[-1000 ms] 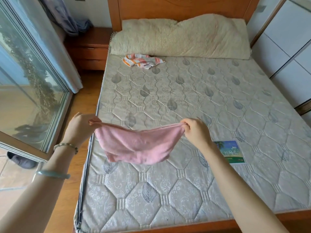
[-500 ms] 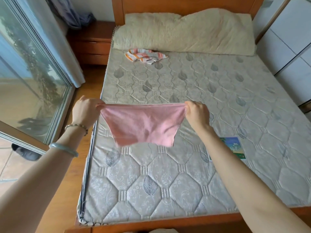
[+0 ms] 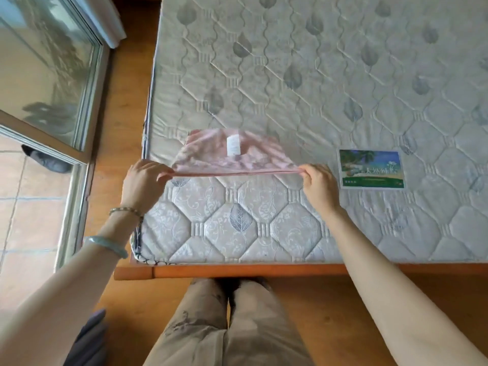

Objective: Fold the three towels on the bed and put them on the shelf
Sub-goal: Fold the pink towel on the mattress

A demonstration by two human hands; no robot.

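Both hands are working at the near left corner of the mattress (image 3: pixel 343 83). The left hand (image 3: pixel 144 182) is pinching the left end of the pink towel (image 3: pixel 211 157) between thumb and fingertips; the right hand (image 3: pixel 318 182) is pinching the right end the same way. Between the two grips the near edge of the towel is being held taut in a straight line, parallel to the mattress's near edge. The far part of the towel is lying on the quilted surface — its outline is narrowing away from the hands, and a white care label (image 3: pixel 232 145) is facing up near its middle.

A printed brand label (image 3: pixel 372 169) is sitting flat on the mattress just to the right of the right hand, apart from the towel. The left forearm is carrying two bracelets — a thin beaded one (image 3: pixel 124 210) at the wrist and a pale green bangle (image 3: pixel 108 245) further up.
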